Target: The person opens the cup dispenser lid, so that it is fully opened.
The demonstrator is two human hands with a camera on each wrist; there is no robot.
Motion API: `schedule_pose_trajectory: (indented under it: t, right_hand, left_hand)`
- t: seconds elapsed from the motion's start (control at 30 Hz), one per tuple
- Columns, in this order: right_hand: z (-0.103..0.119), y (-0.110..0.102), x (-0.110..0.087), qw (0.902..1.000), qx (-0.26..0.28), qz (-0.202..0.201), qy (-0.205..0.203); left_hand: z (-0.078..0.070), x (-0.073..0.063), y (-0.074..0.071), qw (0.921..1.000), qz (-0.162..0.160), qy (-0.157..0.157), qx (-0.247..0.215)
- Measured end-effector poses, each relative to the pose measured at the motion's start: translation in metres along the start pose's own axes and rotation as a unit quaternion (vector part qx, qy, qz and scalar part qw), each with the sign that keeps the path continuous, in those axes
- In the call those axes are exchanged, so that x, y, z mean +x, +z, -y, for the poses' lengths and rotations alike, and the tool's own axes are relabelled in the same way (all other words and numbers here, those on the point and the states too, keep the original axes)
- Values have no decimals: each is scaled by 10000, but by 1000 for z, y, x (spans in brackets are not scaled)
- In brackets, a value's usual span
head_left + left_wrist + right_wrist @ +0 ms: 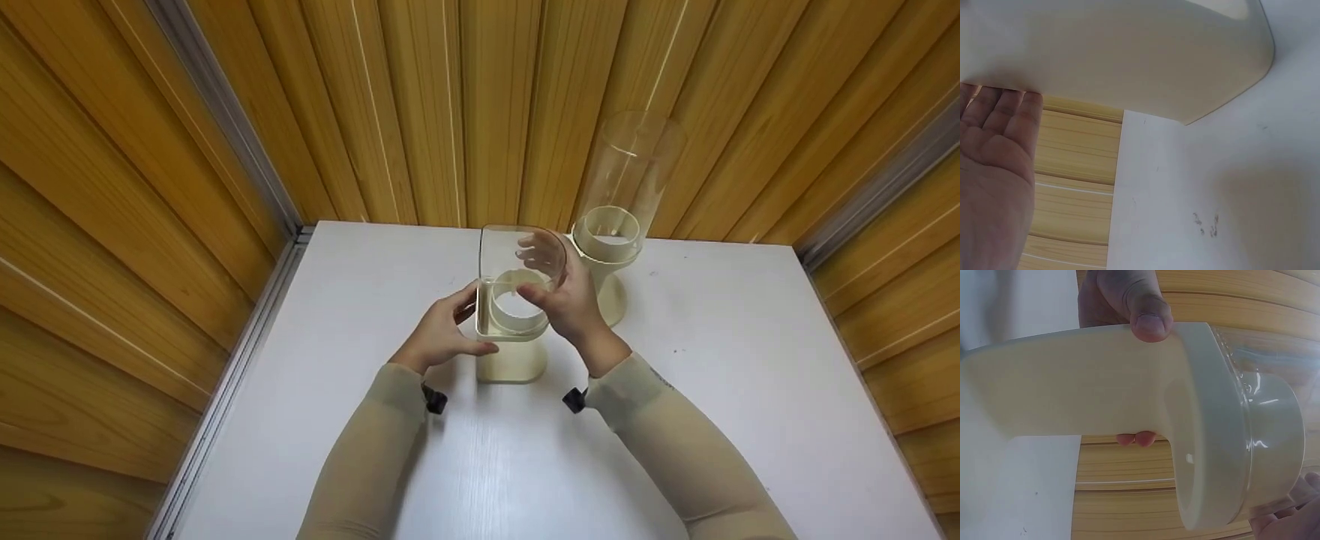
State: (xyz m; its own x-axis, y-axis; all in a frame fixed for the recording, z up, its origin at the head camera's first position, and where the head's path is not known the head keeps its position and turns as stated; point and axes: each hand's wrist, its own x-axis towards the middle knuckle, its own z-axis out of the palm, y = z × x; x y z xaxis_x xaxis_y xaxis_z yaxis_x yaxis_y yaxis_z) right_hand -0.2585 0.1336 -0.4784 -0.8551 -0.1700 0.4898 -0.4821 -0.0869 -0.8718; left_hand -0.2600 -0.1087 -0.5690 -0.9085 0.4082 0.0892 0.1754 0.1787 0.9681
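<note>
Left wrist view crops the held stand (1129, 56).

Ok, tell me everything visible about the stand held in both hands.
The stand is pale cream, smooth and plastic-looking, roughly upright at the white table; whether it fully rests there is unclear. Its body widens into a collar, topped by a clear sleeve with one flat side and one rounded side. A short cream ring shows inside. The left hand grips the body below the collar; the right hand holds the sleeve, partly showing through it.
</note>
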Motion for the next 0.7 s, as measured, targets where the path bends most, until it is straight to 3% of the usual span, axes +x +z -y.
schedule_pose_trajectory:
  t: [0.4, 0.7]
  right_hand:
    - [1, -2, -3, 9999, -5, 75, -132]
    - [-2, -14, -8, 9966, 139, 749, 306]
  left_hand:
    - [1, 3, -1, 9998, 66, 163, -11]
    - [4, 2, -1, 9999, 79, 132, -9]
